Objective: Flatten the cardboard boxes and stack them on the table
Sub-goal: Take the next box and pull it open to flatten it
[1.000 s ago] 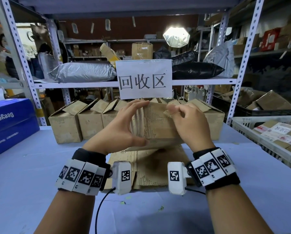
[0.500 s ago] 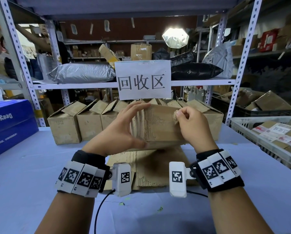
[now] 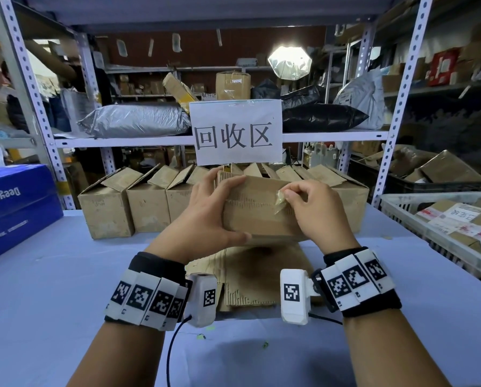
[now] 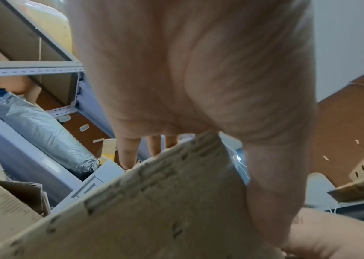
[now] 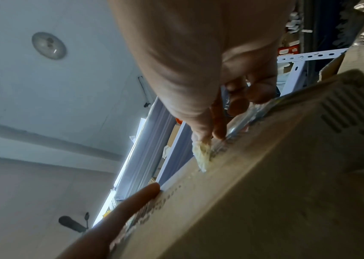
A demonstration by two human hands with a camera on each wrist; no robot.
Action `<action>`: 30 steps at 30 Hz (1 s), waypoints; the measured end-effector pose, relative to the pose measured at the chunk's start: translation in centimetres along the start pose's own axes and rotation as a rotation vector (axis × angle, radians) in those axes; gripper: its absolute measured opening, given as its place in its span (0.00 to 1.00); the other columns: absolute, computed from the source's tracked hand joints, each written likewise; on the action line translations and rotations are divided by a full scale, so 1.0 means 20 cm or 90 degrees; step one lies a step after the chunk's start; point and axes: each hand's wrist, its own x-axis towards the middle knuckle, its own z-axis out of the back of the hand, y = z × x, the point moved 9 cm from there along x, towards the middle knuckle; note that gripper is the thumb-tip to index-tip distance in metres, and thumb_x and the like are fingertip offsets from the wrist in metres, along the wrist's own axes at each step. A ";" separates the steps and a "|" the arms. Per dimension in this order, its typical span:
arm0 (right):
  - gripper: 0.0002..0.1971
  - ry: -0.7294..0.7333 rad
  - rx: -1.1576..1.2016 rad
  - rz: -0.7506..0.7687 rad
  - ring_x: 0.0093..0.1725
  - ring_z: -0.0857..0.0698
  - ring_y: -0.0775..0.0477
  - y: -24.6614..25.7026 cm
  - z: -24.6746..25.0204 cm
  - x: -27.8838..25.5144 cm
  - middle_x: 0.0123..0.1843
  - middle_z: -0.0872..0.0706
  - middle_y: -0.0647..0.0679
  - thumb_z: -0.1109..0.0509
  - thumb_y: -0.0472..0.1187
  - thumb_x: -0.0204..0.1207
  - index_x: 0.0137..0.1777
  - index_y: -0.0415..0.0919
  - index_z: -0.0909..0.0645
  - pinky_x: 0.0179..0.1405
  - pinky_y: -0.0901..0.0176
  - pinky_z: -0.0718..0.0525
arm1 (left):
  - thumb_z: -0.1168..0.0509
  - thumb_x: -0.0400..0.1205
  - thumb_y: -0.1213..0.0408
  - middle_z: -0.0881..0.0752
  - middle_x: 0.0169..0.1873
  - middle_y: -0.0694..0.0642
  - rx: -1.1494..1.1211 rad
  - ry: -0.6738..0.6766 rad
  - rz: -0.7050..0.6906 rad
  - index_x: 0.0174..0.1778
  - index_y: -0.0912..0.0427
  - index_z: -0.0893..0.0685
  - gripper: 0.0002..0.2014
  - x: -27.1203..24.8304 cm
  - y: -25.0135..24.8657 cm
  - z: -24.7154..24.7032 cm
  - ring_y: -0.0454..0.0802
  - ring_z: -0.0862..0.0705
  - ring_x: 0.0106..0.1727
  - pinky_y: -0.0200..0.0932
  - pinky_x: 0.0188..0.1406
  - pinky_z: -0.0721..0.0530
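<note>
I hold a brown cardboard box [image 3: 257, 210] in the air above a flattened piece of cardboard [image 3: 257, 270] that lies on the blue table [image 3: 52, 289]. My left hand [image 3: 205, 216] grips the box's left end, fingers over the top edge and thumb under the bottom. My right hand [image 3: 309, 208] pinches the loose end of a clear tape strip [image 3: 279, 201] on the box's near face. In the right wrist view the tape strip [image 5: 203, 154] lifts off the box [image 5: 265, 184] between thumb and forefinger. The left wrist view shows the box [image 4: 154, 201] under my palm.
A row of open cardboard boxes [image 3: 127, 208] stands along the back of the table under a paper sign [image 3: 235, 135]. A blue carton [image 3: 13, 208] sits at the left. A white crate [image 3: 440, 222] with parcels is at the right. Metal shelving posts frame the table.
The tape's end has come further off the box, pulled rightward by my right hand. The box has tilted a little and sits slightly lower in my left hand.
</note>
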 end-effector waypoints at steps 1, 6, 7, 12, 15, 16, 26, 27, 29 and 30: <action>0.09 -0.003 -0.006 0.003 0.45 0.18 0.58 0.01 0.00 0.00 0.41 0.15 0.64 0.32 0.46 0.84 0.45 0.54 0.11 0.43 0.60 0.25 | 0.27 0.57 0.32 0.51 0.82 0.33 0.011 -0.009 -0.002 0.78 0.23 0.41 0.51 0.00 0.00 0.00 0.42 0.53 0.87 0.60 0.87 0.41; 0.18 0.023 -0.061 0.030 0.50 0.19 0.53 0.03 -0.03 -0.01 0.45 0.16 0.58 0.35 0.65 0.79 0.44 0.53 0.13 0.45 0.55 0.25 | 0.27 0.57 0.31 0.45 0.81 0.39 0.034 -0.053 0.001 0.80 0.25 0.39 0.52 0.01 0.04 0.03 0.46 0.46 0.86 0.59 0.85 0.35; 0.18 0.026 -0.094 0.037 0.53 0.22 0.54 0.04 -0.03 -0.01 0.48 0.18 0.58 0.31 0.67 0.74 0.47 0.54 0.13 0.48 0.55 0.26 | 0.27 0.57 0.31 0.44 0.81 0.40 0.033 -0.060 0.004 0.80 0.26 0.38 0.52 0.01 0.05 0.04 0.46 0.45 0.85 0.58 0.84 0.34; 0.13 -0.018 -0.165 0.053 0.58 0.26 0.50 0.08 -0.02 -0.03 0.47 0.19 0.57 0.21 0.58 0.70 0.39 0.50 0.15 0.49 0.57 0.31 | 0.26 0.56 0.31 0.42 0.78 0.36 0.022 -0.069 0.007 0.80 0.26 0.36 0.52 0.00 0.07 0.05 0.46 0.42 0.84 0.56 0.83 0.33; 0.13 -0.038 -0.157 0.060 0.56 0.22 0.49 0.09 -0.02 -0.05 0.45 0.16 0.55 0.23 0.55 0.74 0.37 0.47 0.15 0.45 0.57 0.29 | 0.26 0.57 0.31 0.41 0.77 0.37 0.029 -0.075 0.011 0.80 0.26 0.36 0.51 0.00 0.07 0.05 0.47 0.40 0.82 0.57 0.83 0.31; 0.13 -0.044 -0.157 0.061 0.54 0.22 0.50 0.09 -0.02 -0.05 0.45 0.16 0.54 0.24 0.55 0.76 0.38 0.47 0.14 0.44 0.56 0.29 | 0.26 0.57 0.31 0.41 0.78 0.38 0.028 -0.075 0.013 0.79 0.25 0.36 0.51 0.01 0.07 0.05 0.47 0.40 0.83 0.57 0.83 0.31; 0.21 0.002 -0.139 -0.054 0.35 0.22 0.47 0.00 -0.01 -0.02 0.31 0.20 0.52 0.34 0.56 0.83 0.30 0.46 0.23 0.32 0.55 0.34 | 0.25 0.56 0.33 0.41 0.76 0.37 0.021 -0.061 -0.005 0.81 0.30 0.33 0.53 0.01 0.06 0.05 0.47 0.41 0.83 0.59 0.84 0.33; 0.19 0.005 -0.129 -0.064 0.39 0.22 0.48 -0.01 -0.02 -0.02 0.36 0.18 0.52 0.33 0.57 0.82 0.32 0.48 0.22 0.35 0.56 0.33 | 0.25 0.56 0.32 0.40 0.76 0.37 0.022 -0.065 -0.005 0.81 0.29 0.33 0.52 0.01 0.06 0.05 0.46 0.41 0.83 0.59 0.84 0.33; 0.16 -0.009 -0.123 -0.077 0.44 0.22 0.50 -0.02 -0.01 -0.02 0.46 0.20 0.52 0.30 0.59 0.80 0.36 0.50 0.19 0.42 0.56 0.30 | 0.25 0.56 0.32 0.40 0.76 0.36 0.019 -0.072 -0.003 0.80 0.29 0.32 0.51 0.01 0.06 0.06 0.45 0.41 0.83 0.57 0.85 0.33; 0.15 -0.023 -0.124 -0.081 0.45 0.23 0.50 -0.02 0.00 -0.03 0.49 0.22 0.52 0.29 0.60 0.79 0.37 0.51 0.18 0.42 0.56 0.29 | 0.25 0.56 0.32 0.40 0.76 0.36 0.016 -0.074 -0.002 0.79 0.29 0.32 0.51 0.01 0.06 0.06 0.45 0.41 0.83 0.57 0.84 0.33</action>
